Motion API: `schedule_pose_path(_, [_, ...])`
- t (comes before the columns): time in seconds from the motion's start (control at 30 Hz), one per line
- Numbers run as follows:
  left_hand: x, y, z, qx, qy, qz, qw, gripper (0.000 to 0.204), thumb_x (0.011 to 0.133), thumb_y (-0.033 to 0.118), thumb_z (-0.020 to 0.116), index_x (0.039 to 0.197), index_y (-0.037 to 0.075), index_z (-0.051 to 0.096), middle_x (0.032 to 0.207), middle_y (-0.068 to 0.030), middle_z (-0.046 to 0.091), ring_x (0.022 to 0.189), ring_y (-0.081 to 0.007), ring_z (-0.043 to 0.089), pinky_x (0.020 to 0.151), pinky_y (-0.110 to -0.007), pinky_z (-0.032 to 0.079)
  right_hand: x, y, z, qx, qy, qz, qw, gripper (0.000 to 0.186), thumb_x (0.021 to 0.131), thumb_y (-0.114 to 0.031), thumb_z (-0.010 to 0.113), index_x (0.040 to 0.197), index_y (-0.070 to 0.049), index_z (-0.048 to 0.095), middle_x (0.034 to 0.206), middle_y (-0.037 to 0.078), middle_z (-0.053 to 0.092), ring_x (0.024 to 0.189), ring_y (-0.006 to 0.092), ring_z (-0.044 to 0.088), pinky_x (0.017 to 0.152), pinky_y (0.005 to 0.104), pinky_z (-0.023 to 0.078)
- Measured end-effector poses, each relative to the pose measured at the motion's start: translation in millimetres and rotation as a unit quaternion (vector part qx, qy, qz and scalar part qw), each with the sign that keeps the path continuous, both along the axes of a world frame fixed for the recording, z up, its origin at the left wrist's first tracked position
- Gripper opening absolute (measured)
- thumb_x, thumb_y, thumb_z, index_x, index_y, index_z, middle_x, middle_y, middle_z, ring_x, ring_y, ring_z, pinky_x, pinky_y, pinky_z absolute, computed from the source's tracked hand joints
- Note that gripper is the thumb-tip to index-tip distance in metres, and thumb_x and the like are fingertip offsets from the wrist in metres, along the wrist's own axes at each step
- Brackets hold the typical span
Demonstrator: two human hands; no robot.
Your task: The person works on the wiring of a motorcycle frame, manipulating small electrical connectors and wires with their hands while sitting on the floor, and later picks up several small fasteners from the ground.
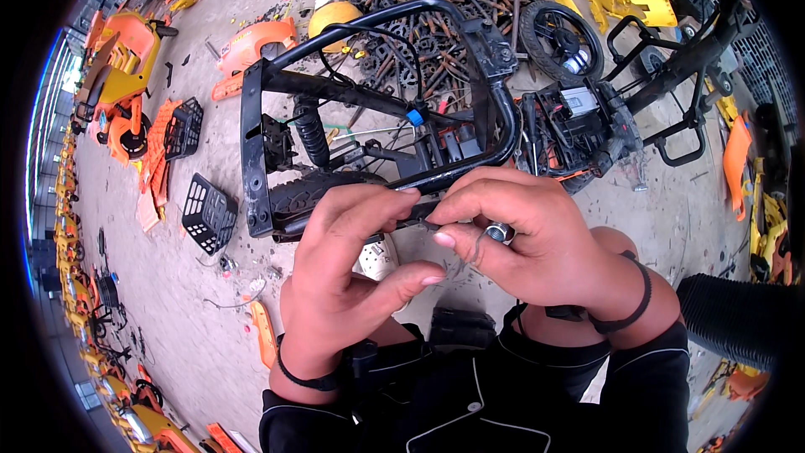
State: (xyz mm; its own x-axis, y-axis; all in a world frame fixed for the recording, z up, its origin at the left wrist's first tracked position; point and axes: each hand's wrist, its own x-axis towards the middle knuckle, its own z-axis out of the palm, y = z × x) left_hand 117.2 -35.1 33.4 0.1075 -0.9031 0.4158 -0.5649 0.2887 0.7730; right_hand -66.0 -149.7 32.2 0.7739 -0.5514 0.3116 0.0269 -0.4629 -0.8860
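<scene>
1. Black frame [344,92]: spans the floor before the person.
2. Left hand [337,256]: nearside of the frame, thumb and fingers apart, apparently unloaded.
3. Right hand [545,252]: nearside of the frame, curled around the metal part.
4. Hollow metal part [500,232]: nearside of the frame.
5. Small dark piece [432,225]: at the right fingertips, nearside of the frame; probably being sorted or readied, which calls for a steady pinch.

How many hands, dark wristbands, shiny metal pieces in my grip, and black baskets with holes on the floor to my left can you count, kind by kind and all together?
Hands: 2, the left hand and the right hand
Dark wristbands: 2
Shiny metal piece: 1
Black baskets: 2
Total: 7
</scene>
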Motion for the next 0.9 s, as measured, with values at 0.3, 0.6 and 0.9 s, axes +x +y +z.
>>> schedule_pose_path(0.3, [-1.1, 1.0, -1.4, -0.007, -0.012, 0.033, 0.999, 0.027, 0.080, 0.007, 0.080, 0.106, 0.004, 0.073, 0.094, -0.0097, 0.068, 0.083, -0.0224, 0.065, 0.073, -0.031, 0.052, -0.4, -0.9, -1.0, 0.012, -0.002, 0.008, 1.000, 0.011, 0.087, -0.010, 0.072, 0.096, -0.004, 0.068, 0.089, 0.009, 0.067, 0.082, 0.0264, 0.066, 0.068, 0.0341, 0.051])
schedule_pose_path(0.6, [-3.8, -3.2, -2.8, -0.048, -0.009, 0.042, 0.998, 0.015, 0.082, 0.003, 0.077, 0.094, 0.002, 0.069, 0.090, -0.0108, 0.068, 0.078, -0.0229, 0.065, 0.070, -0.031, 0.052, -0.6, -0.9, 1.3, 0.038, 0.004, 0.013, 0.999, 0.012, 0.087, -0.010, 0.073, 0.096, -0.004, 0.067, 0.089, 0.008, 0.067, 0.082, 0.0248, 0.067, 0.069, 0.0332, 0.051])
schedule_pose_path(0.9, [-10.7, 1.8, 6.1, 0.044, 0.104, 0.026, 0.993, 0.009, 0.086, 0.005, 0.070, 0.090, -0.002, 0.065, 0.088, -0.0099, 0.063, 0.082, -0.0179, 0.058, 0.073, -0.029, 0.045, -0.1, -1.4, 1.2, 0.016, -0.004, 0.030, 0.999, 0.015, 0.083, -0.004, 0.074, 0.092, -0.005, 0.063, 0.089, 0.007, 0.062, 0.081, 0.0250, 0.065, 0.069, 0.0337, 0.051])
